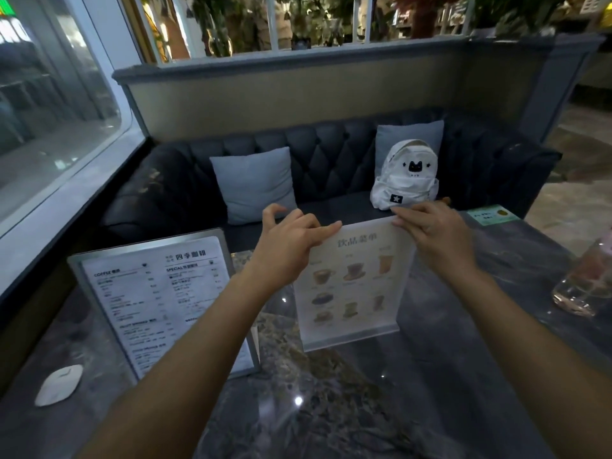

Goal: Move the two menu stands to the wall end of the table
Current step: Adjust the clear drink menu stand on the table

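A dark marbled stone table [381, 409] is seen bounded on the left by a white window sill [66, 197], with open tabletop between the framed black-and-white text menu stand [159, 303] near that left edge and the clear acrylic drinks menu stand [354, 286] at centre. A glass cup [586, 283] is noted near the right edge, a white oval pebble-like object [59, 384] near the left. The acrylic stand's top edge is pinched at both corners: left hand [291, 240] at the left corner, right hand [433, 226] at the right, remaining fingers loosely spread.
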